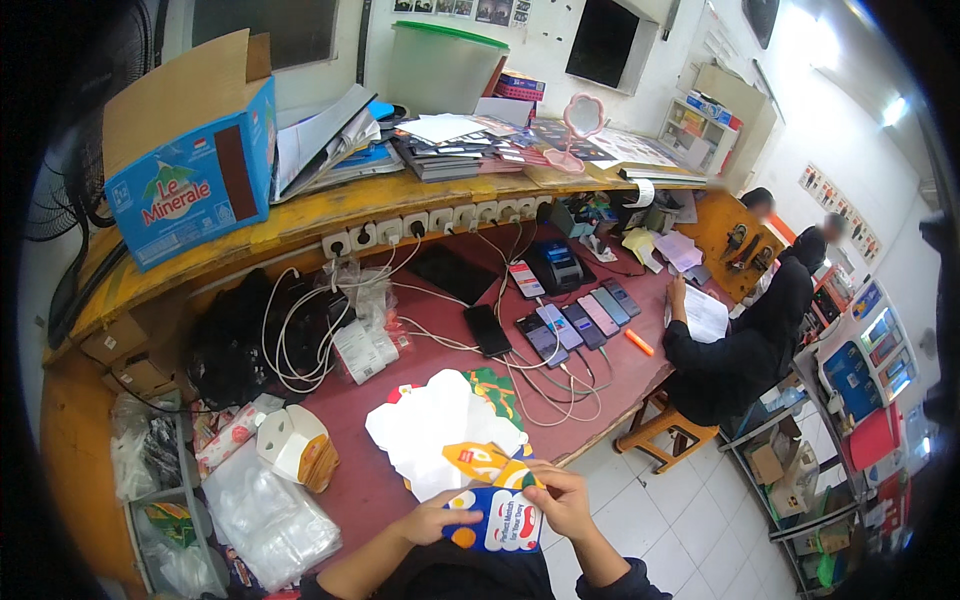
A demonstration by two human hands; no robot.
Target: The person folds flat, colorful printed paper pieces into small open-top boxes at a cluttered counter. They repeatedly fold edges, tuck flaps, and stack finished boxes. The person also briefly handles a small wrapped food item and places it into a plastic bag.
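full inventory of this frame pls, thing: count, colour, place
Printed card sheet: one, blue and white, held at the desk's near edge.
Flat die-cut cards: a stack, mostly white, on the desk ahead of the hands.
Folded carton: one, white, desk left.
Phones: about seven in a row, dark and grey, desk centre, cabled.
Cardboard box: one, blue, shelf left.
Orange marker: one, desk right.
Seated person: one, in black, desk's far end.
Left hand: on the sheet.
Right hand: pinching the sheet's top.
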